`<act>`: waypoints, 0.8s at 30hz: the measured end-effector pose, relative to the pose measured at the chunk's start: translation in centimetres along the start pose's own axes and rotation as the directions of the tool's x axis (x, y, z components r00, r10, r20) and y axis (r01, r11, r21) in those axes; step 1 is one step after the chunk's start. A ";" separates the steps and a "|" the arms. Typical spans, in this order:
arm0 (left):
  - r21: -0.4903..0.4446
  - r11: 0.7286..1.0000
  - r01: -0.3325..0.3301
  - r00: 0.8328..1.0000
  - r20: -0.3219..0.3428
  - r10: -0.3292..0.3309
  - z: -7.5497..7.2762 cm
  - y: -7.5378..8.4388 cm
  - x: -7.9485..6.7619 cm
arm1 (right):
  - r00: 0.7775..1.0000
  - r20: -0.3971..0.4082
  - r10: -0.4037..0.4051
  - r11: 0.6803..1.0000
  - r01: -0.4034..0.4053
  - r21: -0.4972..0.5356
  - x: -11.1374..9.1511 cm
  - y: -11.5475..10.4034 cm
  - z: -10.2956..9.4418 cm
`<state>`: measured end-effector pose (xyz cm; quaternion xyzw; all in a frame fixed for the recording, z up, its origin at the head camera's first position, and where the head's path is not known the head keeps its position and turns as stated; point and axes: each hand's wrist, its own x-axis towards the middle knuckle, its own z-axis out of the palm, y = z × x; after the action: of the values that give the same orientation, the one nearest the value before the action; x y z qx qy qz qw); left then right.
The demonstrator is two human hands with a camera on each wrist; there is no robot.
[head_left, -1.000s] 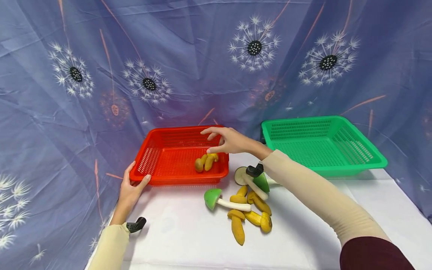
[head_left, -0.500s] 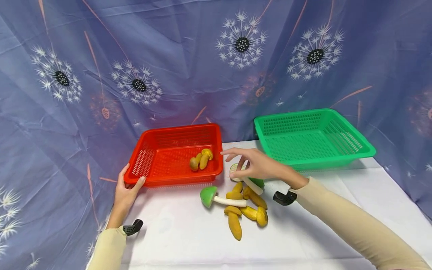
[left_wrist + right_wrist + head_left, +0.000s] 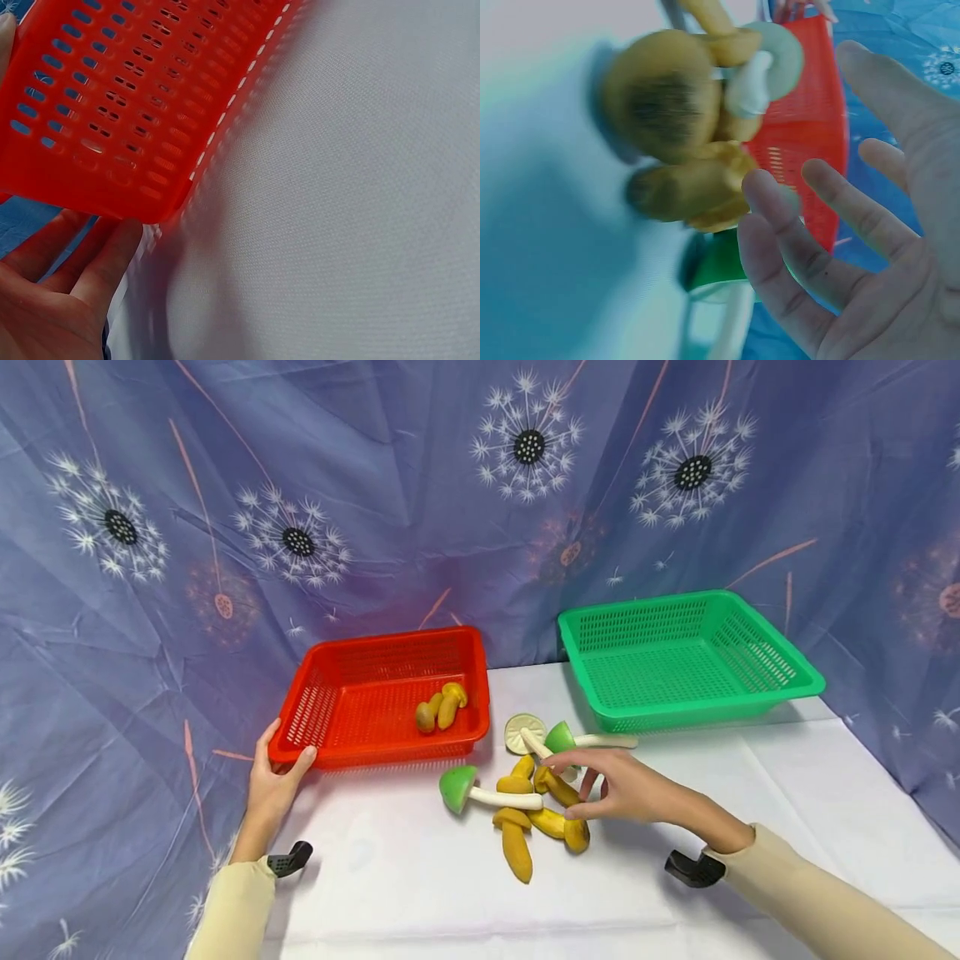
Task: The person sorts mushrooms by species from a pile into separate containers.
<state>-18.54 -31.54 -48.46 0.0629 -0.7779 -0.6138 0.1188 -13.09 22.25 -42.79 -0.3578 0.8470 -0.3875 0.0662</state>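
My left hand [image 3: 272, 793] holds the near left corner of the red basket [image 3: 390, 753], its thumb at the front and fingers along the side. In the left wrist view, fingertips [image 3: 120, 238] touch below the rim. Two yellow-brown toy mushrooms [image 3: 448, 710] lie inside that basket. My right hand [image 3: 626, 787] is above the table, thumb and fingers spread, nothing between them. Just left of it lie several yellow-brown mushrooms [image 3: 516, 847] in a loose pile. Among them are a green-capped mushroom [image 3: 456, 788] with a white stem, a second green cap [image 3: 559, 737] and a pale-capped mushroom [image 3: 523, 733].
A green slotted basket [image 3: 697, 707] stands at the back right, with no mushrooms in it. White cloth [image 3: 390, 877] covers the table. Behind the baskets hangs a blue curtain [image 3: 420, 510] with dandelion prints.
My right hand has moved from over the red basket back toward the right and nearer, down beside the mushroom pile. My left hand stays at the basket's corner. The head view has shifted slightly.
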 end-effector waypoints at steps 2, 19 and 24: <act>-0.010 1.000 0.000 1.000 0.003 0.000 0.0 0.0 0.2 | 1.000 0.011 0.014 1.000 -0.014 0.003 -0.7 0.4 0.4; -0.018 1.000 0.001 1.000 0.004 -0.001 0.0 0.0 0.0 | 0.999 0.014 0.052 0.961 -0.046 -0.274 -2.9 1.4 3.3; -0.032 0.999 -0.001 1.000 0.000 0.001 0.1 -0.1 0.2 | 0.999 -0.025 0.036 0.947 -0.042 -0.320 -2.9 1.4 3.9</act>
<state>-18.79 -31.48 -48.53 0.0603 -0.7680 -0.6262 0.1201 -10.20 22.43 -46.93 -0.3433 0.9062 -0.2469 0.0072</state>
